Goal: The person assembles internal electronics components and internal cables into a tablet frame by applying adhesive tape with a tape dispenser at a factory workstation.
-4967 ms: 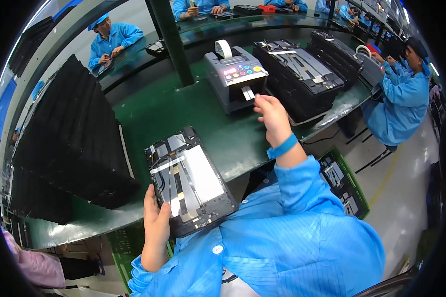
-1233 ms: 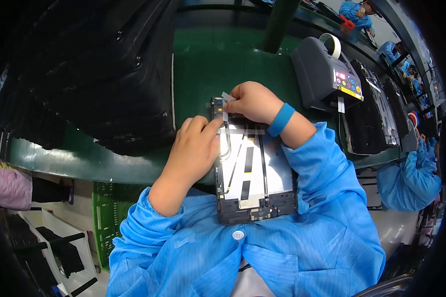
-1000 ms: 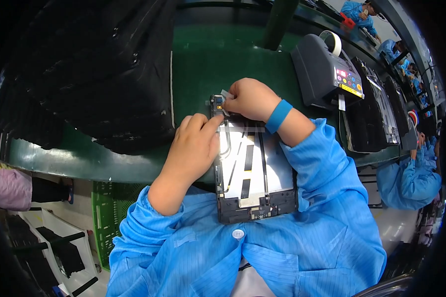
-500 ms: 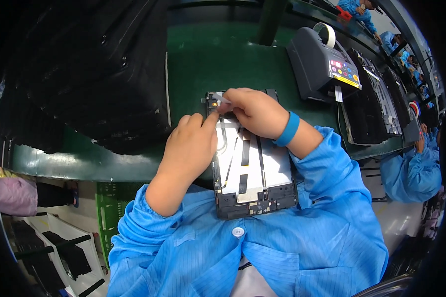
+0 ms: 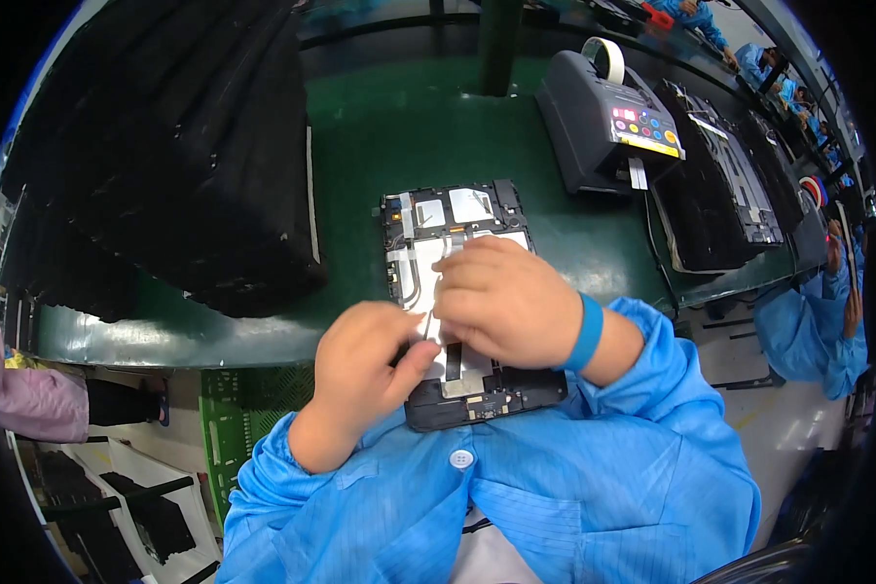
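Note:
An opened tablet (image 5: 457, 209) lies on the green table in front of me, its near end by my jacket. Its black frame holds white panels, thin cables and pale tape strips near the far left corner. Over the left edge of the tablet's middle comes my left hand (image 5: 365, 360), thumb and forefinger drawn together. My right hand (image 5: 506, 302), with a blue wristband (image 5: 586, 333), rests across the middle, fingers curled and closed. Both hands' fingertips meet near a thin dark cable. What they pinch, if anything, is too small or hidden to make out.
A tall black padded stack (image 5: 214, 165) stands at the left. At the right back is a grey tape dispenser (image 5: 603, 127) with a tape roll on top. Beside it, more opened tablets (image 5: 740, 185) lie on black padding. A green crate (image 5: 248, 409) sits below the table edge.
Both hands have moved from the tablet's far left corner toward me, onto its middle. The pale strip held by my right hand has left its fingers; strips now show on that corner.

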`<state>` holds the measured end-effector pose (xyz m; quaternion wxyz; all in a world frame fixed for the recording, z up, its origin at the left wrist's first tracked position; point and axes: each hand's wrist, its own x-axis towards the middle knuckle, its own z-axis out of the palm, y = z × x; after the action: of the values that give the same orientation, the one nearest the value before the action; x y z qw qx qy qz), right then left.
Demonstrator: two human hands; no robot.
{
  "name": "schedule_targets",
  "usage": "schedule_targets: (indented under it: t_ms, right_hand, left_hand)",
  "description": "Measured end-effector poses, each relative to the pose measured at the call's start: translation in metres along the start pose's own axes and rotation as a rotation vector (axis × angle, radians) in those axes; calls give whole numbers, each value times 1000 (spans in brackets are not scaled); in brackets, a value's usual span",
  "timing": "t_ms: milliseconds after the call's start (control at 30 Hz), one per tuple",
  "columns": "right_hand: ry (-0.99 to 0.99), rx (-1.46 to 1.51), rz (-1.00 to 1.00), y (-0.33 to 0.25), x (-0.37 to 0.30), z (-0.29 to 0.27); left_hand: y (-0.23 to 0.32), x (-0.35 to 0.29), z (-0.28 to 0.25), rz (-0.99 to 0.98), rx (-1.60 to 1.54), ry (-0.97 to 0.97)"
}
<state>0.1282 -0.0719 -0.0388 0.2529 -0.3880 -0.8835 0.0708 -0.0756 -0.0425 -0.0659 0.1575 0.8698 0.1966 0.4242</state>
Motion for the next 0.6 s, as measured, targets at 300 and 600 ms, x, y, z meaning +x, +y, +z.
schedule_targets:
  t_ms: [300,600]
  right_hand:
    - [324,256,412,-31,-56,-14]
    - [613,620,794,-9,-99,10]
  left_hand:
    - [31,25,10,108,0,-40]
    - [3,94,55,-29,121,-304]
